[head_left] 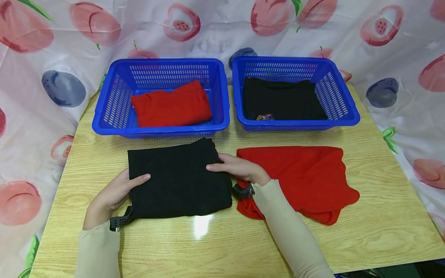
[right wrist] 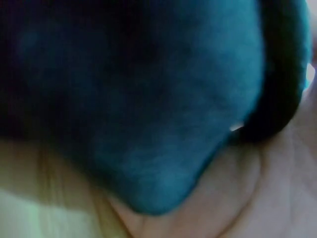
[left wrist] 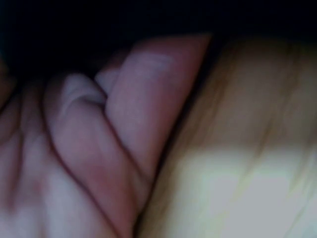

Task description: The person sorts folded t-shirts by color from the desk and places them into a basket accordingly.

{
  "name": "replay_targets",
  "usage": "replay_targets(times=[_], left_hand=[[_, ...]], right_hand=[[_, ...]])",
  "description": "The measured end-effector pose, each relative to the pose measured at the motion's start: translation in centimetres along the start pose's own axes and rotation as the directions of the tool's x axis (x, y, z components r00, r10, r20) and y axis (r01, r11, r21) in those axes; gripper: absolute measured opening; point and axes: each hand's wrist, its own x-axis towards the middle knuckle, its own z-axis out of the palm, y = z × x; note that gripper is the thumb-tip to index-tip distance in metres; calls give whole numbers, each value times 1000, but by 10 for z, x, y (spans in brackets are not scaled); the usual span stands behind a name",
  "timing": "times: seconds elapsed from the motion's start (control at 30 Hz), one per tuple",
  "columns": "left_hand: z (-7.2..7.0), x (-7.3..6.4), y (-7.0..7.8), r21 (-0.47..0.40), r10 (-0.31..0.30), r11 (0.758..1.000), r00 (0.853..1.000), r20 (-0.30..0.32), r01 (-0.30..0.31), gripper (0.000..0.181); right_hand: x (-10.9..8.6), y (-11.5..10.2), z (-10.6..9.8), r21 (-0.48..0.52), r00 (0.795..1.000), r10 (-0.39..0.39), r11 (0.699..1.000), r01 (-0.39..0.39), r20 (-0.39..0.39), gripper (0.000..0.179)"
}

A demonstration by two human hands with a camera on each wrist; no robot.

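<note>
A folded black garment (head_left: 179,181) lies in front of the left basket, spread between both hands. At its left edge my left hand (head_left: 116,189) grips it, thumb on top and fingers underneath. My right hand (head_left: 241,168) pinches the right edge the same way. In the left wrist view, curled fingers (left wrist: 148,94) go under the dark cloth. The right wrist view has the dark cloth (right wrist: 163,124) against the palm. Partly beneath the right wrist is a red garment (head_left: 302,177), folded flat with an uneven right end.
Behind stand two blue plastic baskets. The left basket (head_left: 160,131) contains a folded red garment (head_left: 174,106); the right basket (head_left: 299,123) contains a folded black garment (head_left: 281,98) with a small printed figure. All rest on a wooden table (head_left: 194,251) against a fruit-patterned cloth (head_left: 215,23).
</note>
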Motion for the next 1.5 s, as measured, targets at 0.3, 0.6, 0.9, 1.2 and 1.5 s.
replay_targets(times=[0.3,0.6,0.9,1.2,1.5], left_hand=[[1,0,0,-9,-5,1000,1000,0,5,41],[2,-1,0,12,-9,1000,1000,-16,9,42],[0,-4,-3,-43,31,999,999,27,-30,39],[0,-7,-4,-79,109,992,986,125,-100,46],[3,-8,-2,-94,147,986,981,131,-135,44]], right_hand=[[-1,-4,2,33,1000,4,999,-3,-6,51],[-10,-20,11,-6,999,20,1000,-20,-50,50],[-8,-16,9,-2,998,6,1000,-6,-66,43],[-7,-5,-1,-65,997,-4,998,0,-74,48],[-11,-7,-6,-82,999,-51,995,52,17,57]])
